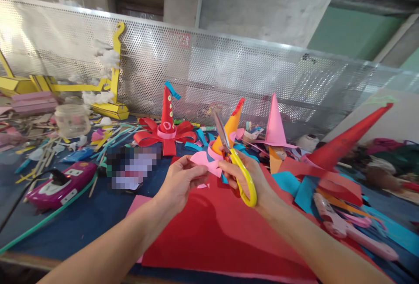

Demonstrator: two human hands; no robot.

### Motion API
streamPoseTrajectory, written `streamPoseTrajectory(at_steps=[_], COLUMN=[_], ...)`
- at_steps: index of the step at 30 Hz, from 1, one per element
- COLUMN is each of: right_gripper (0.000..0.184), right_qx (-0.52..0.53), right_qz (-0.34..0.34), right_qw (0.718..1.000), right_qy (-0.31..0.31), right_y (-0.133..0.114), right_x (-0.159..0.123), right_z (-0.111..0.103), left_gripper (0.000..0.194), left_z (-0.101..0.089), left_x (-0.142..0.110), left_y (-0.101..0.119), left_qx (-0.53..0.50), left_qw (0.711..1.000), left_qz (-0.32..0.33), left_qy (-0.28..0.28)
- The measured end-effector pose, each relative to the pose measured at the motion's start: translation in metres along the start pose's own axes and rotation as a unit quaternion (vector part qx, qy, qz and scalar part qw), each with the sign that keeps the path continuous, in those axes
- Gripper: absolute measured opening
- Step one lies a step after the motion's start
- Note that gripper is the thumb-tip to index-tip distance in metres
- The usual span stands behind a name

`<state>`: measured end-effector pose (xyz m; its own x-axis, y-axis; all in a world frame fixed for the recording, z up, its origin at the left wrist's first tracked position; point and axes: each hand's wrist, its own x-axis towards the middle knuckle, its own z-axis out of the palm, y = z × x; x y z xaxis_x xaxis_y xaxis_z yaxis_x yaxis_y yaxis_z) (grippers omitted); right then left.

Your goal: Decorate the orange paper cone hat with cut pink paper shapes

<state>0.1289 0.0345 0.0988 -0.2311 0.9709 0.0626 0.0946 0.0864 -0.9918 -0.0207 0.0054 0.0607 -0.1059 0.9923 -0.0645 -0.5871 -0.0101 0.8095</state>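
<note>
Between my two hands is a small cut piece of pink paper (205,162). My left hand (178,179) pinches its left end between thumb and fingers. A pair of scissors (245,179) with yellow handles is gripped in my right hand (250,175), blades pointing up and away from me. The right thumb and fingers also touch the right end of the pink piece. Below both hands lies a large red sheet (229,231) with tiny pink scraps on it. Just behind the scissors stands an orange paper cone (229,127) with a red tip and pink band.
Behind stand a red cone hat with red strips (167,114) and a pink cone hat (276,122). A long red cone (352,138) and a pink glue gun (347,227) lie right. Left are a purple power strip (62,186), a plastic jar (72,120) and scattered scraps.
</note>
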Motion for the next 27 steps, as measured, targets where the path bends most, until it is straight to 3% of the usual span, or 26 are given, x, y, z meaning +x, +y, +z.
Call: streamPoseTrajectory(at_steps=[5, 13, 20, 27], right_gripper=[0.044, 0.040, 0.038, 0.037], right_qx=[-0.003, -0.048, -0.056, -0.060], right_qz=[-0.009, 0.007, 0.007, 0.020], right_qw=[1.000, 0.999, 0.998, 0.998], right_qy=[0.009, 0.015, 0.036, 0.028], right_y=[0.003, 0.003, 0.006, 0.008], right_x=[-0.003, -0.012, -0.010, -0.012], right_z=[-0.005, 0.005, 0.000, 0.002], left_gripper=[0.025, 0.021, 0.008, 0.019], left_z=[0.001, 0.002, 0.004, 0.003], left_x=[0.002, 0.002, 0.000, 0.003], left_y=[-0.001, -0.002, 0.002, -0.005], left_qx=[-0.029, -0.028, -0.050, -0.050], left_qw=[1.000, 0.999, 0.998, 0.998], left_qz=[0.003, -0.004, -0.034, -0.019], left_qy=[0.012, 0.020, -0.013, -0.013])
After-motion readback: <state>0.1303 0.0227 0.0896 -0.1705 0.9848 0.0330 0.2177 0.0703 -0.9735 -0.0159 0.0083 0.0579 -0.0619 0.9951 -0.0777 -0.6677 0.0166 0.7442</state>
